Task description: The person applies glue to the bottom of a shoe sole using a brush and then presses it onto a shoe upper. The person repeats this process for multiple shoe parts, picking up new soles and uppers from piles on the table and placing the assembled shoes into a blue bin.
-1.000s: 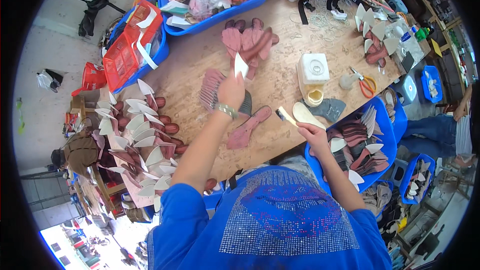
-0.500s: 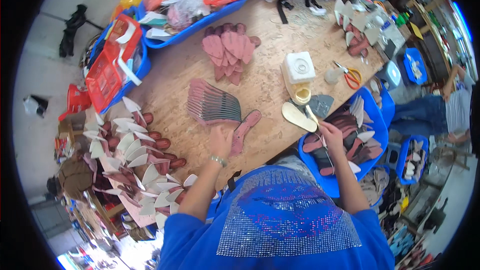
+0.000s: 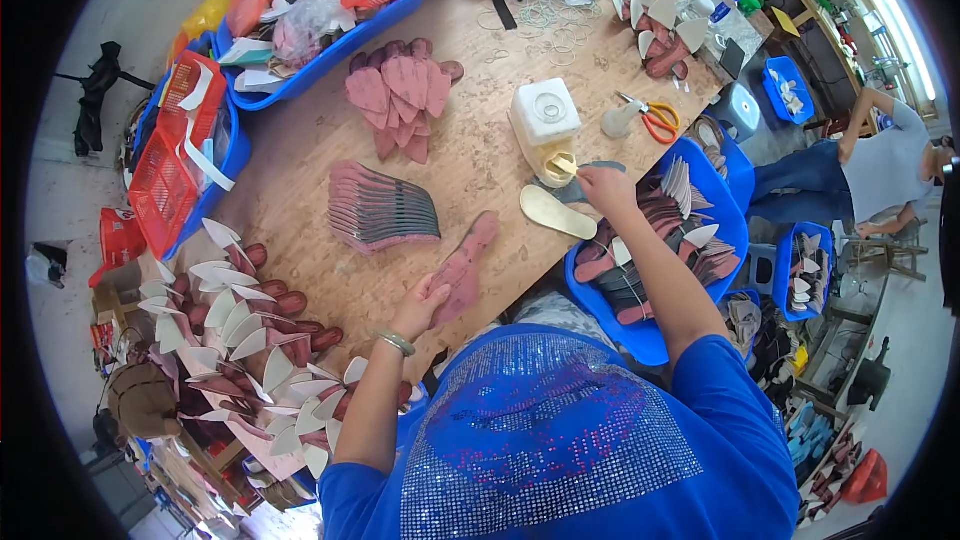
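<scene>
My left hand (image 3: 416,310) grips the wide end of a dark pink shoe insole (image 3: 466,265), its narrow end pointing away over the table. My right hand (image 3: 606,190) is closed on a flat pale spreader (image 3: 566,167), whose tip is in the mouth of a cut white plastic jug (image 3: 546,122) with yellowish residue. Beside the jug lies a cream sole-shaped piece (image 3: 556,212); a grey piece (image 3: 602,170) is partly hidden behind my right hand. Beyond my left hand lies a fanned stack of pink and dark insoles (image 3: 382,208).
More pink insoles (image 3: 400,95) lie heaped farther back. At left are rows of insoles with white tips (image 3: 240,315). A blue tub (image 3: 735,210) of insoles stands at right below orange-handled pliers (image 3: 660,123). Another person (image 3: 880,160) stands far right.
My right hand has moved from above the blue tub to the jug, bringing the spreader to its mouth. My left hand now holds the insole that lay on the table.
</scene>
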Demonstrator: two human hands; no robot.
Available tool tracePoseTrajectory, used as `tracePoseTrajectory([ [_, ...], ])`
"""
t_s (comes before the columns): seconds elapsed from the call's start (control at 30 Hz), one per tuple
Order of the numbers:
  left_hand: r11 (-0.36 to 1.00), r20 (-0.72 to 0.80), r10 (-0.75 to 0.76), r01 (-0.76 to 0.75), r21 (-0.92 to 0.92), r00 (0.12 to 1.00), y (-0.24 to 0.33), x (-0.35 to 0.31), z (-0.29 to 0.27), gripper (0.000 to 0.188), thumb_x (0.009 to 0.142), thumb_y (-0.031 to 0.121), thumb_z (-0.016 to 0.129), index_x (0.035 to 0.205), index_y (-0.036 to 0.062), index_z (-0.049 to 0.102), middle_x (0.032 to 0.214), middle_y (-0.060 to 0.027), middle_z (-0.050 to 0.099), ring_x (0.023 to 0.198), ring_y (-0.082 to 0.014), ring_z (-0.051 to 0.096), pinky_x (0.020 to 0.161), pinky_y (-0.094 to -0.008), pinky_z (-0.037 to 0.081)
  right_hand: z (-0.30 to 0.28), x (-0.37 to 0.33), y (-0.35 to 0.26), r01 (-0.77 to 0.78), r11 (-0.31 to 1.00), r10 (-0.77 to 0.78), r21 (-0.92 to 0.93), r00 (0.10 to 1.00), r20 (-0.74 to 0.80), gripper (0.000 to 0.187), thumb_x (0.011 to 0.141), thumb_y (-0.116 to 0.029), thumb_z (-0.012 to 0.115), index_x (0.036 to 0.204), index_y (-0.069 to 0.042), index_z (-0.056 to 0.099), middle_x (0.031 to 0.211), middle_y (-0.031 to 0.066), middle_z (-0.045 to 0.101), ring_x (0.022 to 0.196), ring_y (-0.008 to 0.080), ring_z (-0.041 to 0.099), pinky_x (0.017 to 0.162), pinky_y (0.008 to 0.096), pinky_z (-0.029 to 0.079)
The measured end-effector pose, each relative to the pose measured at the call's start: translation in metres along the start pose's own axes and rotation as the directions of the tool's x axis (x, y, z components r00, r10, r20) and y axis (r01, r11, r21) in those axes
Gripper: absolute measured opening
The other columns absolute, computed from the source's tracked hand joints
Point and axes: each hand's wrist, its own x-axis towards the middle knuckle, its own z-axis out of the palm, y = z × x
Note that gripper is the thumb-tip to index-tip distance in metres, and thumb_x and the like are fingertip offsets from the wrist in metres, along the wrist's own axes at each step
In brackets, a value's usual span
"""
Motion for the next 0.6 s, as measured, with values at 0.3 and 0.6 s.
tracePoseTrajectory([
  [0.3,0.944,0.190,-0.165,0.211,-0.255,0.968,0.044,0.042,0.090,0.040,0.098,0.029,0.047,0.131,0.0103,0.037,0.116,-0.0068,0.057,0.093,-0.0170,0.063,0.066,-0.0297,0.055,-0.008,-0.003,0.000,0.005,0.996,0.004,-0.086,0.995,0.096,0.020,0.082,-0.029,0.058,0.090,-0.018,0.072,0.078,0.0106,0.068,0.071,0.0284,0.066,0.064,0.0415,0.053],
  [0.6,0.905,0.018,-0.300,0.290,-0.311,0.954,0.032,0.031,0.086,0.027,0.095,0.023,0.053,0.117,0.0071,0.052,0.100,-0.0038,0.064,0.079,-0.0105,0.063,0.061,-0.0211,0.053,-0.005,-0.067,0.030,-0.127,0.950,0.123,0.284,0.992,0.032,0.023,0.080,-0.028,0.061,0.097,-0.018,0.072,0.077,0.0117,0.067,0.069,0.0266,0.066,0.063,0.0385,0.053],
])
